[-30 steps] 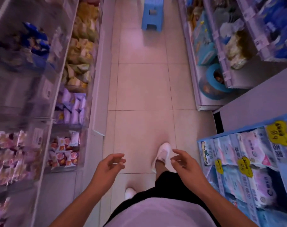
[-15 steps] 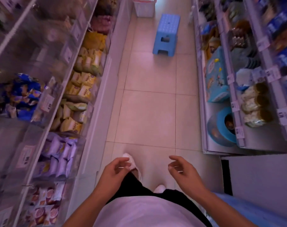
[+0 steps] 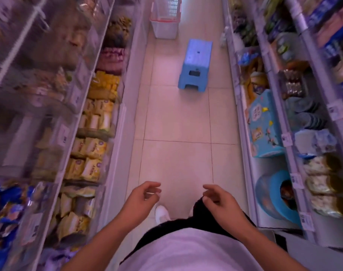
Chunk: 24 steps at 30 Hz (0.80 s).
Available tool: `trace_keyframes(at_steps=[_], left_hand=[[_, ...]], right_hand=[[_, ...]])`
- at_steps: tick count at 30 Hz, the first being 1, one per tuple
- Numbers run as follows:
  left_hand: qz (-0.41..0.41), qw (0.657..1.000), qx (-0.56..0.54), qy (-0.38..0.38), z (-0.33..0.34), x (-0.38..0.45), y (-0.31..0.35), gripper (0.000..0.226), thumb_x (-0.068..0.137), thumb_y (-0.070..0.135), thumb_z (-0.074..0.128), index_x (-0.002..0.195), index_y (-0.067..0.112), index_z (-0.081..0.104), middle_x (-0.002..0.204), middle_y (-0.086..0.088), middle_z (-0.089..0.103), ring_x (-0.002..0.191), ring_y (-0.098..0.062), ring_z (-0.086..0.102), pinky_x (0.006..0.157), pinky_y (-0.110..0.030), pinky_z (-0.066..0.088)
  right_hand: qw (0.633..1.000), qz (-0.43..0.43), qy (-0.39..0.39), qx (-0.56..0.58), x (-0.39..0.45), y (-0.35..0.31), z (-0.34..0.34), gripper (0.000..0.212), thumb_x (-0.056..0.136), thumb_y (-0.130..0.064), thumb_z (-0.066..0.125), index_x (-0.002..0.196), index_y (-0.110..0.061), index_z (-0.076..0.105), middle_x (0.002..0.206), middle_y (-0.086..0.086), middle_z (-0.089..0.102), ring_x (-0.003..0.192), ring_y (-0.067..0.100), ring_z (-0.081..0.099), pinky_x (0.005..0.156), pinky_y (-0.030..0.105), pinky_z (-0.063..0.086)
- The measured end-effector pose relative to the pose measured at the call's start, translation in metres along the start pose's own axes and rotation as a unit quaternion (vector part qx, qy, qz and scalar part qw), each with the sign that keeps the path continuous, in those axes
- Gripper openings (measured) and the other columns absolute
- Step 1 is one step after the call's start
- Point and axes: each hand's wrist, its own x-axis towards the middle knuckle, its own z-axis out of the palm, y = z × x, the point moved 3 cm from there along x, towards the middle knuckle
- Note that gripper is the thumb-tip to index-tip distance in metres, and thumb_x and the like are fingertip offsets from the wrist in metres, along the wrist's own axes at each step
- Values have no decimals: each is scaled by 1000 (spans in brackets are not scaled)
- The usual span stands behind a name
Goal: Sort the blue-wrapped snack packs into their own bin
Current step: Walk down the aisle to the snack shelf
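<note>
I stand in a narrow shop aisle and look down over my white shirt at both my hands, held out in front of my waist above the tiled floor (image 3: pixel 178 133). My left hand (image 3: pixel 141 200) is empty, its fingers loosely curled and apart, gripping nothing. My right hand (image 3: pixel 218 200) is the same: empty, fingers half bent, thumb and forefinger near each other but with nothing between them. The two hands are well apart from each other, and neither touches a shelf.

The blue-wrapped snack packs (image 3: pixel 4 210) lie heaped in a clear bin (image 3: pixel 32 227) on the shelving at my far left, low in the view, well away from my left hand. Just beside that bin, lower on the rack and nearer the aisle, sit bins of yellow-wrapped packs (image 3: pixel 88 167), and further along the same side more yellow packs and then some dark pink ones, blurred.

Ahead of me on the floor stands a blue plastic step stool (image 3: pixel 195 61), upright, roughly in the middle of the aisle. Beyond it, at the top of the view, is a white basket with a red rim (image 3: pixel 164 26) against the left-hand shelving. On the right-hand shelves I see a light blue printed box (image 3: pixel 263 128) and a round blue tub (image 3: pixel 274 194) on the lowest level.

One white shoe (image 3: pixel 162 213) shows below my left hand.
</note>
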Motion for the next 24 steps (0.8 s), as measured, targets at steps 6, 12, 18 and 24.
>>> trace_keyframes(at_steps=[6,12,18,24], left_hand=[[-28,999,4,45,-30,111,59,26,90,2,65,112,16,67,101,-3,73,96,-19,69,78,-17,52],[-15,998,-4,65,-28,202,159,28,93,10,63,114,29,65,106,7,72,98,-10,67,82,-21,55],[-3,995,-19,99,-49,283,232,31,94,10,61,118,29,63,108,9,70,93,-4,65,79,-16,52],[-10,995,-39,86,-92,383,271,29,93,7,63,118,22,64,108,2,71,95,-12,66,76,-14,51]], right_hand=[[1000,2,-12,10,125,-47,-37,31,92,-17,62,120,-32,61,103,-12,68,93,2,64,80,14,50],[998,-27,-58,-28,242,-108,-97,34,91,-17,62,121,-33,60,104,-14,66,89,-5,63,74,13,51],[991,-47,-92,-81,349,-176,-142,30,93,-19,63,120,-32,59,104,-10,66,91,0,62,77,12,49],[993,-35,-71,-82,456,-233,-143,32,92,-19,63,123,-29,60,104,-9,66,93,5,64,81,20,52]])
